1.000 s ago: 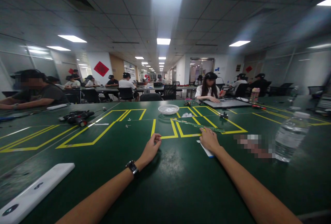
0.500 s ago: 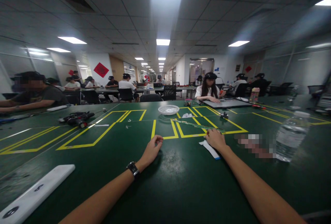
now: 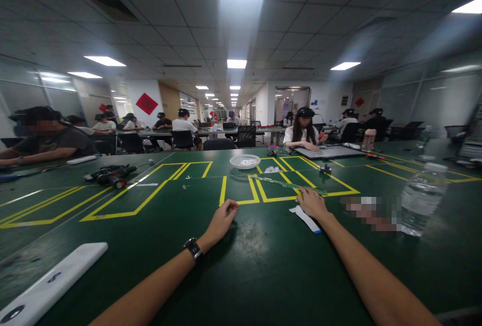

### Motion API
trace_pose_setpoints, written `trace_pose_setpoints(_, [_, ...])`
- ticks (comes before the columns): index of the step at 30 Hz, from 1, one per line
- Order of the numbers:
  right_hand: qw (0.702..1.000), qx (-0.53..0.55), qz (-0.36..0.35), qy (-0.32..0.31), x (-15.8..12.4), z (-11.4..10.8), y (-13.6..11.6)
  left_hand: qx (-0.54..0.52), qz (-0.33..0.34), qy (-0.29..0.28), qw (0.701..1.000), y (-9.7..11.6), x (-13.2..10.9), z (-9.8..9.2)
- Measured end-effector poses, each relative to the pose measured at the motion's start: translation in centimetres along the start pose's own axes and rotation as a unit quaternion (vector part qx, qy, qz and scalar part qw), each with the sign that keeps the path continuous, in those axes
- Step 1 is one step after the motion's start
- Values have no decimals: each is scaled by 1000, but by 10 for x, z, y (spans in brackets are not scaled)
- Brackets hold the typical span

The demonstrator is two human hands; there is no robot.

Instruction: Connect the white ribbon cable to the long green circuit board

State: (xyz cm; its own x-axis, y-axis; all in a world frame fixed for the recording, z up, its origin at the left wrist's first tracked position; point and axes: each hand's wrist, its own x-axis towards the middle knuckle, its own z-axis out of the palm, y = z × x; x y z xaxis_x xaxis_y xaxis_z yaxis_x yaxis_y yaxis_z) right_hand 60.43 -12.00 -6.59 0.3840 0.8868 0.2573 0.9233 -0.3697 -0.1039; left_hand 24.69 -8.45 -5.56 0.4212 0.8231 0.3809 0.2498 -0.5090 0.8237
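My left hand [image 3: 223, 216] rests on its side on the green table [image 3: 248, 276], fingers curled together, a dark watch on the wrist. Nothing shows in its grasp, though the inside of the curl is hidden. My right hand [image 3: 313, 202] lies palm down at the near edge of a long thin green strip [image 3: 280, 183], its fingers spread beside the strip's right part. Just left of that wrist is a white piece with a blue end [image 3: 307, 219]. Beyond the hands stands a round white basket [image 3: 245, 162], with a crumpled clear scrap [image 3: 272, 169] to its right.
A water bottle [image 3: 422, 199] stands at right. A white slab [image 3: 56, 281] lies at lower left, and a black tool [image 3: 112, 175] beyond it. A small black object [image 3: 325, 169] is past my right hand. People sit across and at left.
Both hands keep their places on the table. The view has shifted very slightly; nothing has been taken up or let go.
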Motion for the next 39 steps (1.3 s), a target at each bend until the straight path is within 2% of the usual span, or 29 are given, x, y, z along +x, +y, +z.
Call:
trace_pose_setpoints(9, [999,-2,13,-40,-1,-7,-1,25,2,-17,1000,6,-2,0])
trace_pose_setpoints(13, [999,-6,36,-14,1,-5,-1,39,6,-23,999,6,-3,0])
trace_pose_setpoints(20, [1000,12,24,16,6,-1,5,44,17,-32,998,-1,-1,1])
trace_pose_setpoints(24, [999,14,40,6,9,2,7,23,2,-32,999,-2,0,0])
trace_pose_setpoints(30, [998,13,29,-48,12,5,8,-14,-22,-31,999,-4,2,-1])
trace_pose_setpoints(35, [999,10,10,-50,11,4,10,-42,-69,-12,997,-6,3,-2])
trace_pose_setpoints(39, [999,18,-12,-49,10,2,9,-41,-76,-15,996,-5,3,-2])
